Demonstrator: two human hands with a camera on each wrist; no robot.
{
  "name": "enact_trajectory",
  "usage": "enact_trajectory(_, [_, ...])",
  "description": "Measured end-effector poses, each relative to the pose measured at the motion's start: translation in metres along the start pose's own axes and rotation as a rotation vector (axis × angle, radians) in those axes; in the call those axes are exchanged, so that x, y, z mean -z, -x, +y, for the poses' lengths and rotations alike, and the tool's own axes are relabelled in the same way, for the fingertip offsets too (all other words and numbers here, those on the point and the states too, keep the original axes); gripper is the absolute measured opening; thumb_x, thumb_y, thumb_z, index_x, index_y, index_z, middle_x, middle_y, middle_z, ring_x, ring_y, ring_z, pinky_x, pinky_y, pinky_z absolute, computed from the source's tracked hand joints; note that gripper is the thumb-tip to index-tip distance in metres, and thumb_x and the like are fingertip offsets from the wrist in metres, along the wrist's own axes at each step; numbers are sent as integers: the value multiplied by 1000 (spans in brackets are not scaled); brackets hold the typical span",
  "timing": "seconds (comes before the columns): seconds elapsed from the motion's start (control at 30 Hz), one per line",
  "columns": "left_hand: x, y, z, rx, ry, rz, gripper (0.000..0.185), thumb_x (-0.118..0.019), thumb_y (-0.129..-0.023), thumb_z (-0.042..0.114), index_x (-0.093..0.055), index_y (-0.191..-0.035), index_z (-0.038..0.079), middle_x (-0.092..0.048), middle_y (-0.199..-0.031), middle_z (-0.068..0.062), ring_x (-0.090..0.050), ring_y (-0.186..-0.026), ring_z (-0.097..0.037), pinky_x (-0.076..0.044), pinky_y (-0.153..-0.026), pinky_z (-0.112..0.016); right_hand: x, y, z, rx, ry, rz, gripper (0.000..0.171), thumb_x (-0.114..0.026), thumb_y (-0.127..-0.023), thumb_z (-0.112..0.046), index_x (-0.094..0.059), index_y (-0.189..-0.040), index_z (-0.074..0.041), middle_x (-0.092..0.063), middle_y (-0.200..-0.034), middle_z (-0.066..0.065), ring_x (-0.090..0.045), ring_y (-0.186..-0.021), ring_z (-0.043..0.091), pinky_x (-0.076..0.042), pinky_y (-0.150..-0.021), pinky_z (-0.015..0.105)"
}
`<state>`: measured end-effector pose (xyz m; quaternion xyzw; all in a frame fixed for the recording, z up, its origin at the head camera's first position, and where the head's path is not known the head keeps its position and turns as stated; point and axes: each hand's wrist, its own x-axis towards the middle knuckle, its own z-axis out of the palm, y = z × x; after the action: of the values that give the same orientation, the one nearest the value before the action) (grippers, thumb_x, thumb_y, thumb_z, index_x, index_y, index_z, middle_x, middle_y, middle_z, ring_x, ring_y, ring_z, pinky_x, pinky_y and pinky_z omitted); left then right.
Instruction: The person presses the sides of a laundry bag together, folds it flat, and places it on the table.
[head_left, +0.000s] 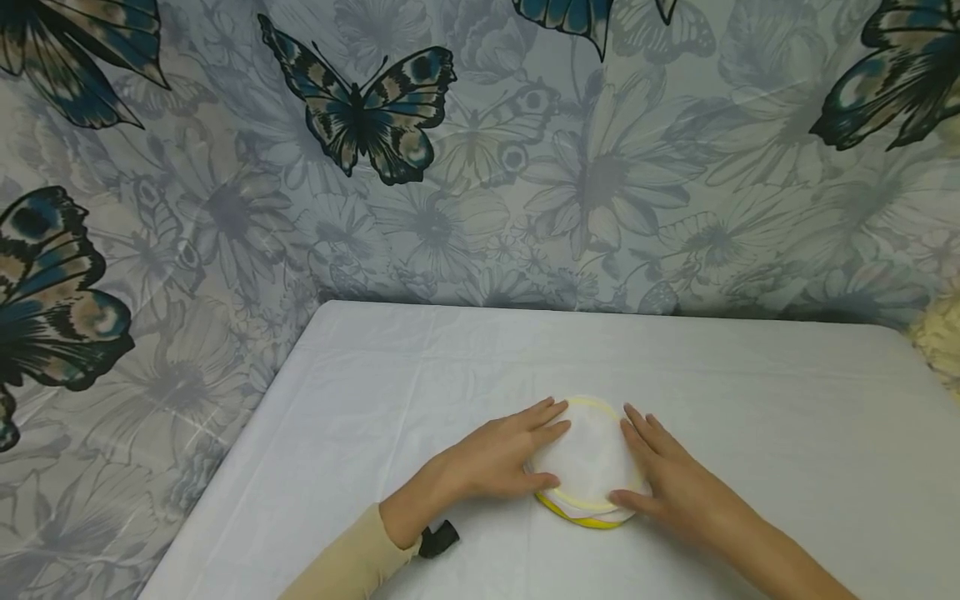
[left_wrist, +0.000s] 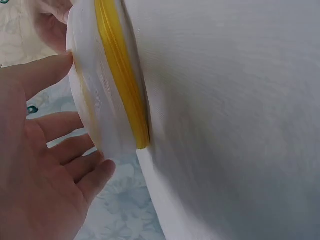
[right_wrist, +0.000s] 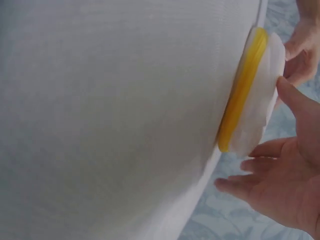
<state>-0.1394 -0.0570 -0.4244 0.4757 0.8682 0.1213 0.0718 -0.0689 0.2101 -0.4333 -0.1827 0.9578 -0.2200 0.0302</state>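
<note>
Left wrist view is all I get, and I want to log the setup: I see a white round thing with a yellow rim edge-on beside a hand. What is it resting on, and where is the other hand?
Observer: The round white mesh pouch with the yellow rim lies flat on a table covered in white cloth.
Operator: And the other hand?
Observer: The right hand rests on the pouch's right side, fingers straight; the left hand mirrors it on the left side.
Operator: Anything behind the table?
Observer: A curtain printed with butterflies and flowers hangs behind it.
Operator: Anything on the arms?
Observer: A beige sleeve covers the left forearm, with a black strap at the wrist.
</note>
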Motion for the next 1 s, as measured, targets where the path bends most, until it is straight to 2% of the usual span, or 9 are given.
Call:
enact_trajectory(0.13, [-1,-2,1,-7,-58,13,73,-63,-96,47,-39,-152,7,-22,-163,-9,-18,-150,-23,-27,-117,-30,-2,-1,-2,77,55,25,93,-69,-87,-54,-39,-148,8,-28,-158,23,-26,-143,47,-34,-107,63])
enact_trajectory(0.3, [-2,-3,4,-11,-112,13,73,-63,-96,47,-39,-152,7,-24,-163,-10,-19,-150,-24,-25,-118,-31,-7,-1,-4,213,162,111,86,-69,-87,-54,-45,-145,6,-33,-157,20,-33,-141,44,-36,-107,59])
enact_trajectory(0.4, [-1,-3,8,-13,-143,3,74,-62,-96,48,-38,-153,8,-24,-162,-10,-19,-150,-24,-25,-118,-31,-10,-1,-7,257,204,128,85,-67,-88,-56,-47,-144,5,-35,-157,19,-35,-140,43,-35,-110,54])
enact_trajectory(0.53, [-1,-1,12,-19,-180,-5,74,-59,-97,50,-36,-154,9,-24,-163,-10,-19,-150,-23,-24,-119,-31,-12,-1,-8,292,238,141,83,-63,-90,-58,-48,-144,4,-34,-157,19,-36,-141,41,-23,-120,42])
enact_trajectory(0.63, [-2,-1,13,-26,-193,-5,74,-58,-97,50,-36,-154,9,-24,-162,-9,-20,-150,-23,-23,-119,-31,-14,-1,-7,315,257,153,82,-63,-91,-57,-49,-143,4,-35,-156,20,-36,-141,40,-14,-122,34])
enact_trajectory(0.73, [-4,-1,13,-34,-201,-10,73,-57,-98,50,-37,-154,9,-24,-162,-10,-20,-150,-23,-22,-119,-31,-14,-2,-8,319,263,149,81,-62,-92,-57,-48,-144,4,-35,-156,20,-36,-141,40,-11,-122,32])
enact_trajectory(0.83, [-4,-2,12,-40,-207,-16,71,-56,-98,51,-38,-153,9,-25,-162,-10,-21,-150,-23,-22,-119,-31,-14,-2,-10,304,261,134,80,-61,-92,-57,-48,-144,3,-35,-156,19,-37,-140,39,-16,-121,33])
enact_trajectory(1.0, [-7,-4,12,-35,-211,-37,70,-53,-99,53,-39,-153,10,-25,-162,-9,-20,-150,-23,-21,-120,-32,-12,-2,-13,269,267,87,80,-60,-93,-57,-48,-144,3,-36,-156,18,-37,-141,37,-34,-114,42])
